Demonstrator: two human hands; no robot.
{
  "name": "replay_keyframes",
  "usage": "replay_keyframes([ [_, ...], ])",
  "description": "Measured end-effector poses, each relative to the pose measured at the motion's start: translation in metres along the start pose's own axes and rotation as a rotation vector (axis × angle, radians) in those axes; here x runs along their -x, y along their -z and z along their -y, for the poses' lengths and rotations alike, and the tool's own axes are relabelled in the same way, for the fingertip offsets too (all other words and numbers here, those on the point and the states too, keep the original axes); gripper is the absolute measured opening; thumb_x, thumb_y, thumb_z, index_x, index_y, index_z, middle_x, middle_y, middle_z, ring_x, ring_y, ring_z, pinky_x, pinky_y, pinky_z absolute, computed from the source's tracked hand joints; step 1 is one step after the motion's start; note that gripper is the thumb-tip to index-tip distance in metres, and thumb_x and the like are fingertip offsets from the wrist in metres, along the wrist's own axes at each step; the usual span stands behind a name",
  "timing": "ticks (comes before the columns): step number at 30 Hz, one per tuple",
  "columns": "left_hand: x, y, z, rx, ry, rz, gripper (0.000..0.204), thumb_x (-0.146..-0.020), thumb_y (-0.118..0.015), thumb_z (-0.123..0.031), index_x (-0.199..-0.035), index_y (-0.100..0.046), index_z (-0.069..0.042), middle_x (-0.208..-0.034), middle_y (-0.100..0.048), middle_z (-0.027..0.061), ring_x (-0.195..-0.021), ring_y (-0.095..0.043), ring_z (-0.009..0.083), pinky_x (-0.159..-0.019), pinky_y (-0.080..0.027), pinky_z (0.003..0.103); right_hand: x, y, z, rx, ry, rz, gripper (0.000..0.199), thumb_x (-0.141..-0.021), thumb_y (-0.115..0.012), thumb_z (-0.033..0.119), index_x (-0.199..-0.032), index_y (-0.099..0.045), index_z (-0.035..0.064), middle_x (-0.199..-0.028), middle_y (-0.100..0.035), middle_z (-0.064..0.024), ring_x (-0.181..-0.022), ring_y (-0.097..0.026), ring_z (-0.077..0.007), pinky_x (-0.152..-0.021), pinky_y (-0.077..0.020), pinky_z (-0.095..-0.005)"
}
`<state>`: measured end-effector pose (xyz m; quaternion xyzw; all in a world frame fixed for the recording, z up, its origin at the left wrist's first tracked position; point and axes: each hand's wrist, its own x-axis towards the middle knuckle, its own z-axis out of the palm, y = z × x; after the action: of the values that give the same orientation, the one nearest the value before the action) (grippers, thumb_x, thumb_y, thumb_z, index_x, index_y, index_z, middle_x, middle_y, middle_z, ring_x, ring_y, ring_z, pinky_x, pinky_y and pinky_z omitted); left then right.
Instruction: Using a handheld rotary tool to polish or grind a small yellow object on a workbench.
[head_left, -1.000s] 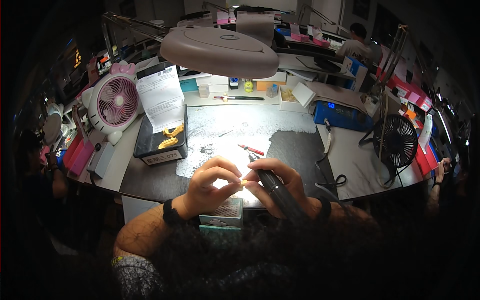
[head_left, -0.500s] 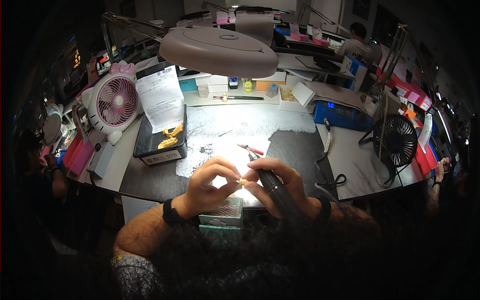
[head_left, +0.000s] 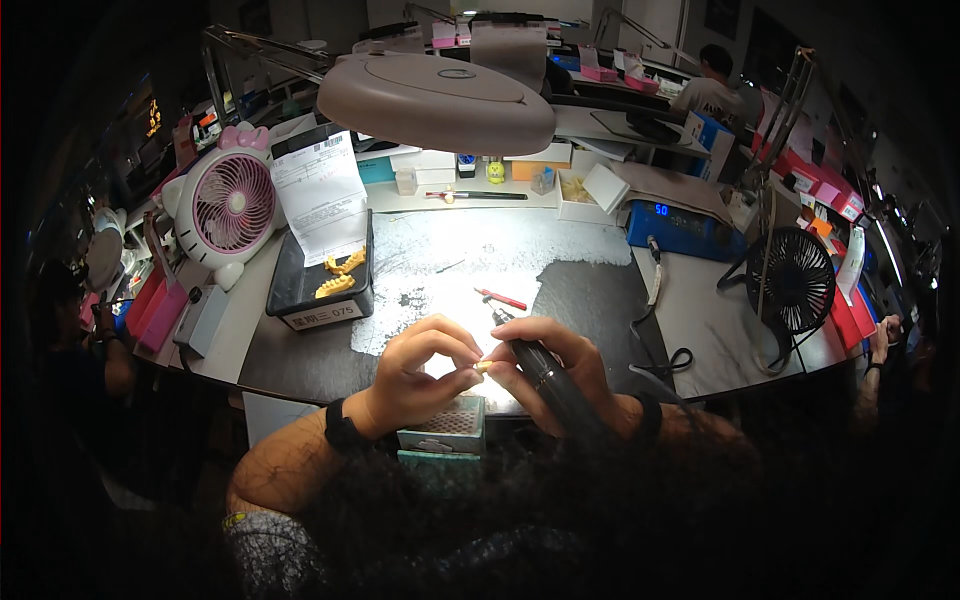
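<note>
Between thumb and index finger, my left hand (head_left: 420,372) pinches a small pale-yellow piece (head_left: 484,367), which looks like a dental crown but is too small to be sure. My right hand (head_left: 580,365) grips a black rotary handpiece (head_left: 545,372), its tip pointing up and away over the bright bench. The right thumb tip is close to the small piece; whether it touches cannot be seen. Just beyond the handpiece tip lies a red-handled tool (head_left: 503,299). At the left, a black tray (head_left: 290,285) holds yellow dental models (head_left: 336,286) and a printed sheet (head_left: 318,195).
A large lamp (head_left: 435,105) hangs over the bench. To the left stands a pink-and-white fan (head_left: 232,205); to the right are a blue control unit (head_left: 680,232) with a cord and a black fan (head_left: 790,280). Below my hands sits a pale green perforated box (head_left: 445,418). Other people sit nearby.
The small piece has turned slightly between my fingers and shows a longer side. The handpiece tip has shifted slightly left. Both arms have stayed in nearly the same place.
</note>
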<state>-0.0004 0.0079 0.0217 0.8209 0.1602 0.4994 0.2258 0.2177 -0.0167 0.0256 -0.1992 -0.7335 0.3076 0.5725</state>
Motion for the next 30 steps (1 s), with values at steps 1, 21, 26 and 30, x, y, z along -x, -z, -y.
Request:
replay_keyframes([
  [1, -0.0009, 0.0003, -0.0001, -0.007, -0.013, 0.005, 0.022, -0.081, -0.081, 0.004, -0.097, -0.067, -0.004, -0.097, -0.069, 0.0093, -0.088, -0.069, 0.0212, -0.076, -0.055, 0.032, 0.0005, 0.0008, 0.0004, 0.000, 0.000, 0.000, 0.033, -0.091, -0.076, 0.001, -0.121, -0.062, 0.0029, -0.081, -0.070, -0.0069, -0.071, -0.065, -0.0076, -0.062, -0.0512, -0.0247],
  [21, -0.0039, 0.0015, -0.0045, -0.005, -0.060, 0.056, 0.027, -0.081, -0.081, 0.004, -0.104, -0.072, -0.006, -0.101, -0.068, 0.0076, -0.088, -0.069, 0.0188, -0.076, -0.057, 0.031, 0.0014, 0.0045, 0.0006, -0.040, -0.140, 0.060, 0.030, -0.094, -0.072, 0.003, -0.122, -0.062, 0.0026, -0.086, -0.066, -0.0042, -0.076, -0.061, -0.0056, -0.066, -0.0486, -0.0222],
  [26, -0.0023, 0.0020, -0.0037, 0.001, -0.057, 0.039, 0.025, -0.081, -0.082, 0.004, -0.101, -0.071, -0.006, -0.102, -0.068, 0.0082, -0.089, -0.069, 0.0196, -0.076, -0.057, 0.032, 0.0003, 0.0051, 0.0020, -0.074, -0.166, 0.097, 0.031, -0.095, -0.070, 0.000, -0.124, -0.060, 0.0017, -0.094, -0.070, -0.0071, -0.086, -0.068, -0.0087, -0.073, -0.0537, -0.0226],
  [30, -0.0036, 0.0019, -0.0033, -0.005, -0.068, 0.035, 0.025, -0.080, -0.082, 0.004, -0.099, -0.070, -0.006, -0.103, -0.068, 0.0085, -0.090, -0.069, 0.0200, -0.077, -0.057, 0.032, 0.0027, 0.0042, -0.0021, -0.106, -0.192, 0.073, 0.030, -0.094, -0.071, 0.002, -0.123, -0.061, 0.0021, -0.095, -0.069, -0.0061, -0.085, -0.067, -0.0075, -0.073, -0.0522, -0.0224],
])
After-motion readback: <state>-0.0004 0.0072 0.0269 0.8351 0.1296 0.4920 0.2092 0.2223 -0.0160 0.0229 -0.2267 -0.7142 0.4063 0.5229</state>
